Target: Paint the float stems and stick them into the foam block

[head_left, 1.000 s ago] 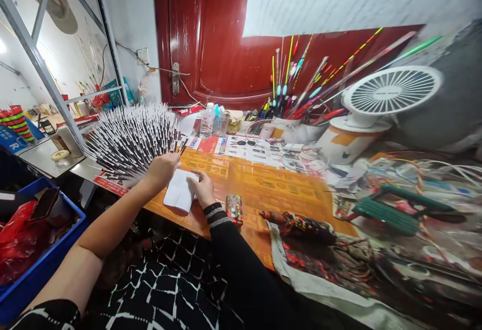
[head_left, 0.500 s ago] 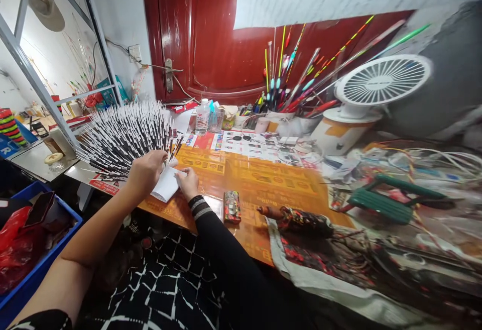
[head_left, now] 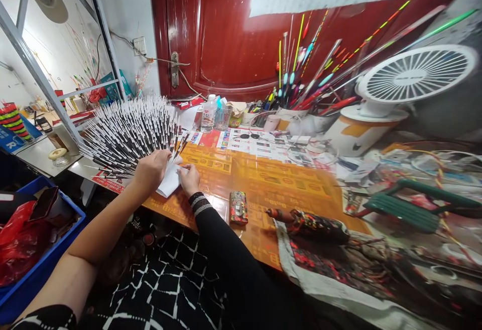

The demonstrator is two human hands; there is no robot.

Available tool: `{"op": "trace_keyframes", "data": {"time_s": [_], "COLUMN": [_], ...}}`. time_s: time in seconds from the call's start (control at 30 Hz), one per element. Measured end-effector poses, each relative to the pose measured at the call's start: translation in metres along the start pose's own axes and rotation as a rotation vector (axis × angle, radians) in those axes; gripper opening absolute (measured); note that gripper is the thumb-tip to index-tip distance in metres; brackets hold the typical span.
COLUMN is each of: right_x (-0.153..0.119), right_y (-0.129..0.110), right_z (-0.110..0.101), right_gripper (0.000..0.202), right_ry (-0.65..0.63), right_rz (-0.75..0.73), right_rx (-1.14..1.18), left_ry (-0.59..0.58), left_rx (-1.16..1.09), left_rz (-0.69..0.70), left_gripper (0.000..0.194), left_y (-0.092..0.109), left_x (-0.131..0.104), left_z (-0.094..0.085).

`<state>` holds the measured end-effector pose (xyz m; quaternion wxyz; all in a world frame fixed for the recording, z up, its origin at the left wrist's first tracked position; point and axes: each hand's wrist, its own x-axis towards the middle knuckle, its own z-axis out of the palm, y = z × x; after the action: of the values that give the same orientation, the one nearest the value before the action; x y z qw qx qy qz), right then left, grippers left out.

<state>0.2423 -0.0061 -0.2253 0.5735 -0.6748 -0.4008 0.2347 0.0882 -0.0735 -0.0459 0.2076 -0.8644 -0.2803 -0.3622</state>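
Observation:
A dense fan of thin black-and-white sticks [head_left: 128, 129] stands at the left of the table. My left hand [head_left: 151, 172] is closed at the near right edge of this fan, fingers pinched; what lies between them is hidden. Just right of it, my right hand [head_left: 190, 178] pinches the edge of a folded white paper [head_left: 169, 182] between thumb and fingers. Several dark stick ends [head_left: 181, 144] poke out behind the paper. A small, colourfully speckled block [head_left: 238, 208] lies on the orange tabletop, to the right of my right hand.
A paint-spotted cylindrical tool [head_left: 316, 224] lies on a stained cloth at right, near a green-handled tool [head_left: 406, 204] among wires. Behind stand a water bottle [head_left: 208, 114], a glass, pots of coloured fishing floats and a white fan [head_left: 416, 76]. A blue crate [head_left: 77, 209] sits lower left.
The view has turned slightly left, so the background appears further right. Both hands stay close together at the paper, with barely any visible change in grip.

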Motion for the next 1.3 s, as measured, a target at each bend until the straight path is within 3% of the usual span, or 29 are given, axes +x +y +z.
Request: {"op": "trace_keyframes", "data": {"time_s": [0.2, 0.57, 0.93, 1.03, 1.17, 1.3], "right_x": [0.000, 0.000, -0.001, 0.000, 0.001, 0.001], "right_y": [-0.003, -0.002, 0.003, 0.001, 0.002, 0.004], "right_z": [-0.001, -0.001, 0.001, -0.001, -0.008, -0.016], "right_gripper": [0.023, 0.025, 0.026, 0.026, 0.029, 0.033], "right_ry": [-0.009, 0.008, 0.009, 0.016, 0.046, 0.088], "right_rz": [-0.004, -0.029, -0.065, -0.087, -0.106, -0.101], "right_rx": [-0.017, -0.023, -0.033, -0.041, -0.063, -0.088], "left_ry": [-0.045, -0.021, -0.231, -0.160, -0.044, -0.058], "left_rx": [0.010, 0.041, 0.108, 0.104, 0.069, 0.006], "left_rz": [-0.020, 0.012, -0.094, -0.095, -0.060, 0.002], "left_gripper": [0.017, 0.015, 0.019, 0.022, 0.028, 0.026], "left_y": [0.002, 0.002, 0.001, 0.000, 0.005, 0.009], "left_x": [-0.001, 0.000, -0.005, -0.012, -0.030, -0.065], "left_z": [0.003, 0.007, 0.026, 0.028, 0.016, -0.004]}}
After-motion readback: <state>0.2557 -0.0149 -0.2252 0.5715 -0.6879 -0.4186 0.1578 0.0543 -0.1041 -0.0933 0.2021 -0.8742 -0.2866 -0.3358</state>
